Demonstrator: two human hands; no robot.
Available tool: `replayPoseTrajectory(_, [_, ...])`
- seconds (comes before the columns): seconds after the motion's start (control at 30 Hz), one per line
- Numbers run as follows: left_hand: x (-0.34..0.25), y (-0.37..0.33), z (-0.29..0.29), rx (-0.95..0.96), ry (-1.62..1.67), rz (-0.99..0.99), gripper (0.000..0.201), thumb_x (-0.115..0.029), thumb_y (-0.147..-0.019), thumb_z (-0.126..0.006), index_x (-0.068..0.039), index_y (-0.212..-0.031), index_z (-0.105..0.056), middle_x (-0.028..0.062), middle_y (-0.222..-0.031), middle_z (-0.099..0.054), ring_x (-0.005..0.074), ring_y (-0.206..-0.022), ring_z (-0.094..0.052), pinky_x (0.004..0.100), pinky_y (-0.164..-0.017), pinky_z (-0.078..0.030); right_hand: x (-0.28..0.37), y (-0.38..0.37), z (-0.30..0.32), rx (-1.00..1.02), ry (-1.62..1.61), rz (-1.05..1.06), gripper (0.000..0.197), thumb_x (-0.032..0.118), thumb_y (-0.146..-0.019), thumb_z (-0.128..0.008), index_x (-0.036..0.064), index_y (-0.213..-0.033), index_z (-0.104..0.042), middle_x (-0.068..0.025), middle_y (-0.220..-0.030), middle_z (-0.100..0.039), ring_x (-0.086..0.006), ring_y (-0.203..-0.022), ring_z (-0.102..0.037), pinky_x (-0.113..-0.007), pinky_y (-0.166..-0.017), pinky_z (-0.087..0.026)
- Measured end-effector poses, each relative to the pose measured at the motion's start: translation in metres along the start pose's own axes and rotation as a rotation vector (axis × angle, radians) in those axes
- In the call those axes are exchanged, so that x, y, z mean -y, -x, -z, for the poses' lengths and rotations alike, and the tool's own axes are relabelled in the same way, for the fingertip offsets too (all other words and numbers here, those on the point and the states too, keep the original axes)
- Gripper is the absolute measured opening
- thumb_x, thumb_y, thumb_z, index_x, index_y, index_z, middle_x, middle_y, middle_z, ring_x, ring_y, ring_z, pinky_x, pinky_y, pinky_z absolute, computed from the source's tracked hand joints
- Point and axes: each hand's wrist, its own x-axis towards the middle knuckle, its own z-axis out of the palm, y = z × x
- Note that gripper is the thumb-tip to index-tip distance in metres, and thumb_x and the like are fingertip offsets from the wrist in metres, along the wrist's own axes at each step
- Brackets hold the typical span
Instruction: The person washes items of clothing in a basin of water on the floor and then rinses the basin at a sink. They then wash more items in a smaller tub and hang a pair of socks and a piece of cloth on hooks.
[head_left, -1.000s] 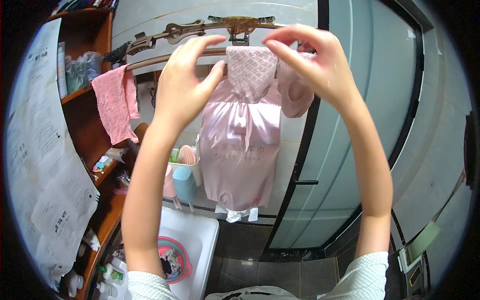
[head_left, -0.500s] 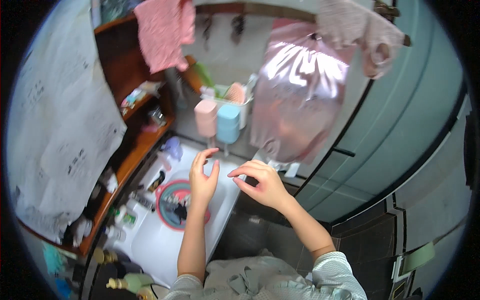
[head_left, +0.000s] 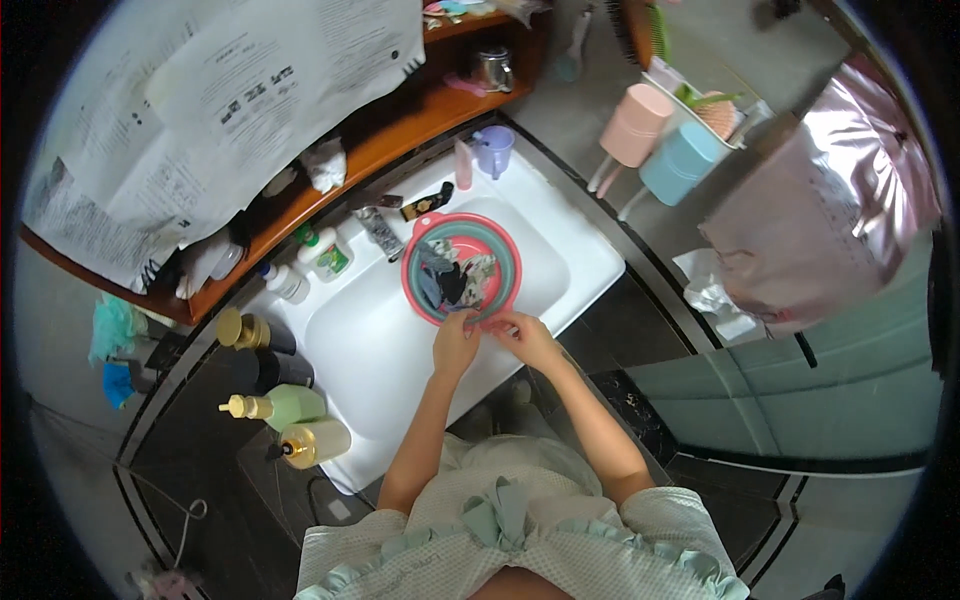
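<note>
A round basin (head_left: 513,290) with a pink rim and a grey-green inner wall sits in the white sink (head_left: 380,370). Bunched inside it are small cloth pieces (head_left: 450,283) in grey, black and a pale pattern. At the near edge of the basin, my left hand (head_left: 457,346) has its fingers closed on the rim beside the cloth. Just to its right, my right hand (head_left: 528,340) is closed with curled fingers on the same rim; some fingertips are hidden.
Behind the basin are the metal faucet (head_left: 378,233), a black tube (head_left: 427,201) and a purple cup (head_left: 493,150). Pump bottles (head_left: 315,443) line the left side. A wooden shelf (head_left: 400,125) overhangs the back. Pink and blue wall cups (head_left: 680,165) and a shiny pink bag (head_left: 800,220) hang right.
Both hands, raised and apart with nothing in them, have come down to the basin's near rim and closed there. My view has tilted down and turned left toward the sink.
</note>
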Motion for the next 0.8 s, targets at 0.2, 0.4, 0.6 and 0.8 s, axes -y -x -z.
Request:
replayPoseTrajectory(0.2, [0.056, -0.013, -0.016, -0.099, 0.010, 0.131, 0.029, -0.013, -0.075, -0.056, -0.006, -0.103, -0.055, 0.0122, -0.103, -0.056, 0.0269, -0.093, -0.055, 0.0345, -0.079, -0.043, -0.056, -0.045, -0.031, 0.114, 0.049, 0.015, 0.018, 0.011, -0.077, -0.056, 0.0043, -0.093, -0.060, -0.0099, -0.079, -0.063, -0.0194, -0.068, -0.061, -0.029, -0.062, -0.047])
replayPoseTrajectory(0.4, [0.087, -0.053, -0.038, -0.178, 0.218, 0.292, 0.036, -0.010, -0.074, -0.055, -0.005, -0.110, -0.051, 0.0132, -0.103, -0.057, 0.0243, -0.090, -0.057, 0.0322, -0.077, -0.044, -0.104, -0.101, -0.056, 0.210, -0.030, -0.160, 0.017, 0.012, -0.078, -0.055, 0.0035, -0.091, -0.061, -0.0093, -0.071, -0.062, -0.0208, -0.067, -0.061, -0.030, -0.062, -0.047])
replayPoseTrajectory(0.6, [0.160, -0.081, -0.075, -0.263, 0.389, 0.384, 0.038, -0.006, -0.075, -0.053, -0.001, -0.112, -0.048, 0.0123, -0.103, -0.058, 0.0200, -0.089, -0.057, 0.0287, -0.076, -0.044, -0.148, -0.147, -0.072, 0.121, 0.142, -0.107, 0.019, 0.012, -0.073, -0.056, 0.0039, -0.090, -0.061, -0.0153, -0.088, -0.060, -0.0331, -0.073, -0.059, -0.038, -0.069, -0.047])
replayPoseTrajectory(0.8, [0.139, -0.101, -0.093, -0.273, 0.555, 0.441, 0.035, -0.005, -0.077, -0.051, 0.003, -0.112, -0.048, 0.0135, -0.101, -0.058, 0.0193, -0.088, -0.057, 0.0276, -0.076, -0.044, -0.173, -0.185, -0.060, -0.037, 0.611, 0.143, 0.026, 0.009, -0.073, -0.052, 0.0039, -0.099, -0.053, -0.0182, -0.102, -0.052, -0.0351, -0.073, -0.058, -0.040, -0.067, -0.048])
